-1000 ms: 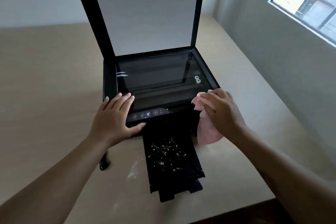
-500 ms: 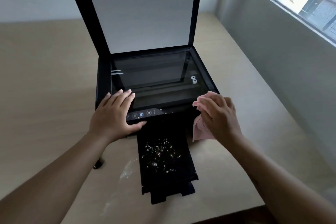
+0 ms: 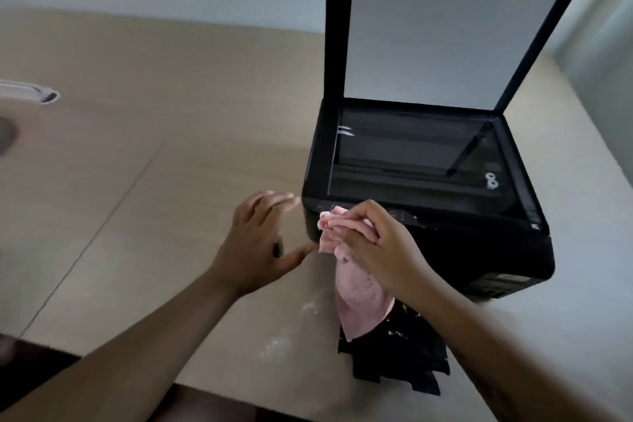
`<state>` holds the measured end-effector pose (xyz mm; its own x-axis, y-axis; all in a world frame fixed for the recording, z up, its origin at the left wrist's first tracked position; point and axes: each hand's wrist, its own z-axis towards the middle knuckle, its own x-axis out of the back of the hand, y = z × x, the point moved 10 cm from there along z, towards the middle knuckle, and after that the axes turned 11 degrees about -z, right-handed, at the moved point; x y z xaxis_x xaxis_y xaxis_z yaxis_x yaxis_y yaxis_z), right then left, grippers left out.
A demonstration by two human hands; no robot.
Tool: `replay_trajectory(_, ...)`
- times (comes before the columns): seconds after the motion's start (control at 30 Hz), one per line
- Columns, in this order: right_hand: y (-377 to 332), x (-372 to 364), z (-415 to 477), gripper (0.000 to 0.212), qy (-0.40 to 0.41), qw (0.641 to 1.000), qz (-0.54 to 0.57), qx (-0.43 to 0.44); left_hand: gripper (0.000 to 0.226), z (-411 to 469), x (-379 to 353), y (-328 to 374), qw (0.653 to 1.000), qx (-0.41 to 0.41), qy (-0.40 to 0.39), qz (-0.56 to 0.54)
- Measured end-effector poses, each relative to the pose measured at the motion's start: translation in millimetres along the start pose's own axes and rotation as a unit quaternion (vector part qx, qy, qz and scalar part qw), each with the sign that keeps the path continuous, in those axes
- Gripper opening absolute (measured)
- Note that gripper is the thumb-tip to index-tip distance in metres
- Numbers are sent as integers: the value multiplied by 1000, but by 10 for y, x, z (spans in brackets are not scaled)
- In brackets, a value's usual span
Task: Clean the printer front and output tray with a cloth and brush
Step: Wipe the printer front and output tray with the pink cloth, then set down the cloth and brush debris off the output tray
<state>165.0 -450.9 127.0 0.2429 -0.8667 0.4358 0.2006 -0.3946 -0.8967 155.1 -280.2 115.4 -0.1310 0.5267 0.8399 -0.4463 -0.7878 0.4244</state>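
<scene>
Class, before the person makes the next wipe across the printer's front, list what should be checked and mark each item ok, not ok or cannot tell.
1. Pink knitted cloth gripped by right hand: ok.
2. Cloth touching black printer front edge: ok.
3. Left hand bracing the printer: not ok, it is off the left side.
4. Black output tray free of white crumbs: not ok.
5. Scanner lid raised clear: ok.
6. Brush within reach: cannot tell.

printer (image 3: 428, 209) sits on the table (image 3: 154, 181), right side, lid (image 3: 452, 34) up at the back. output tray (image 3: 397, 349) sticks out in front w/ the cloth (image 3: 356, 298) hanging over it. Left hand (image 3: 260, 243) just left of the printer's front corner.
</scene>
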Motion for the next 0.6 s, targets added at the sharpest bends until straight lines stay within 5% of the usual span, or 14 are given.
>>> replay_trajectory(0.27,-23,-1825,153,12,-130,986,-103,13,47,-1089,256,-935,991,123,-49,9)
replay_trajectory(0.43,349,-2744,-180,51,-342,898,-263,90,45,-1654,58,-1379,971,218,-87,-50)
replay_trajectory(0.5,376,-2706,-141,44,-290,911,-278,94,54,-1786,-130,-1411,963,231,-110,-85)
replay_trajectory(0.6,450,-2223,99,35,-35,951,-308,17,76,-1809,-347,-1372,967,219,-113,-68)
